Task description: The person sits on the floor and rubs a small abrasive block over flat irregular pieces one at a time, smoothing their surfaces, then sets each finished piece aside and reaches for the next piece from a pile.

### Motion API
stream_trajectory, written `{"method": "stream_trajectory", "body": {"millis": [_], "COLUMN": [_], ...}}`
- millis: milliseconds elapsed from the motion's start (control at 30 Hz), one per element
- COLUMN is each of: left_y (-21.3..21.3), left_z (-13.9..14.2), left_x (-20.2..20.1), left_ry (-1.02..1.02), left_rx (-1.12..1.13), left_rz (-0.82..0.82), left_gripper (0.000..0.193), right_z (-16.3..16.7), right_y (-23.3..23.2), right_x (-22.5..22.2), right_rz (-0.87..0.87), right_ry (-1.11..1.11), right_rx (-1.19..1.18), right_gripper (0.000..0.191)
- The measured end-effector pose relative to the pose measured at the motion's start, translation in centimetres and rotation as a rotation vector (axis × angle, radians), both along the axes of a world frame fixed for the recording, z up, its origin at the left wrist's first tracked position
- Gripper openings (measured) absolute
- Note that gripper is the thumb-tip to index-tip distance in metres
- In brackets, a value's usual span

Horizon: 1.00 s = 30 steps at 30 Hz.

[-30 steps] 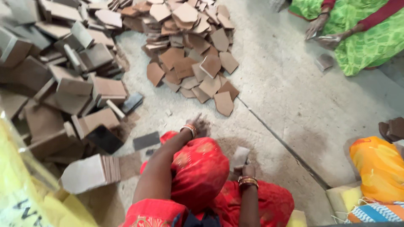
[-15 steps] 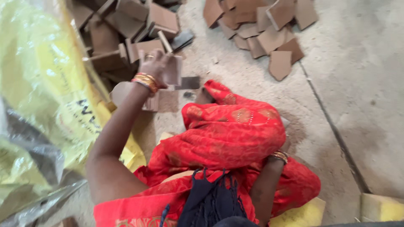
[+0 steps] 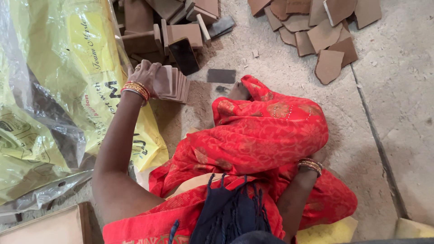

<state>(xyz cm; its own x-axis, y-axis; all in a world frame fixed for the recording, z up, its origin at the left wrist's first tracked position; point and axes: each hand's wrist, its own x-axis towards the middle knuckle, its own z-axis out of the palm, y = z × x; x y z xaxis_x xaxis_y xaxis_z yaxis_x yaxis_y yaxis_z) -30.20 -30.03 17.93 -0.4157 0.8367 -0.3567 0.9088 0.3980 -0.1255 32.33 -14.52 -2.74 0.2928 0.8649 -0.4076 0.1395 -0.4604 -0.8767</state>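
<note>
My left hand (image 3: 149,77), gold bangles on its wrist, grips a stack of thin brown cut pieces (image 3: 174,83) that stands on edge on the dusty floor beside a yellow plastic bag (image 3: 54,90). My red-clothed knee (image 3: 266,126) fills the middle of the view. My right arm reaches down past the knee. Only its bangled wrist and a sliver of my right hand (image 3: 320,156) show, and the fingers are hidden behind the red cloth.
A heap of brown blocks (image 3: 181,27) lies beyond the stack, with a black piece (image 3: 183,54) and a dark grey piece (image 3: 221,76) beside it. Flat brown cut shapes (image 3: 325,31) lie far right. A wooden board (image 3: 45,228) sits near left. Yellow foam (image 3: 411,228) sits near right.
The view has swung left and down towards the yellow bag. My left hand went from the floor to the heap and now holds a stack of brown pieces.
</note>
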Motion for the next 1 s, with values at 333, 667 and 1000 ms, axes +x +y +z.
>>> {"method": "stream_trajectory", "body": {"millis": [333, 667, 1000], "left_y": [1.3, 1.9, 2.3], "left_z": [-1.2, -2.2, -3.4], "left_x": [-0.3, 0.2, 0.9], "left_ry": [-0.022, -0.048, -0.088], "left_rx": [-0.1, -0.044, -0.065], "left_rz": [-0.04, -0.096, -0.158], "left_gripper": [0.13, 0.157, 0.149], "right_z": [0.1, 0.3, 0.3], "right_y": [-1.4, -1.4, -1.9], "right_x": [0.5, 0.6, 0.4], "right_rz": [-0.088, -0.059, -0.06], "right_ry": [0.15, 0.113, 0.262], "right_rx": [0.028, -0.009, 0.109], "right_gripper": [0.021, 0.056, 0.056]}}
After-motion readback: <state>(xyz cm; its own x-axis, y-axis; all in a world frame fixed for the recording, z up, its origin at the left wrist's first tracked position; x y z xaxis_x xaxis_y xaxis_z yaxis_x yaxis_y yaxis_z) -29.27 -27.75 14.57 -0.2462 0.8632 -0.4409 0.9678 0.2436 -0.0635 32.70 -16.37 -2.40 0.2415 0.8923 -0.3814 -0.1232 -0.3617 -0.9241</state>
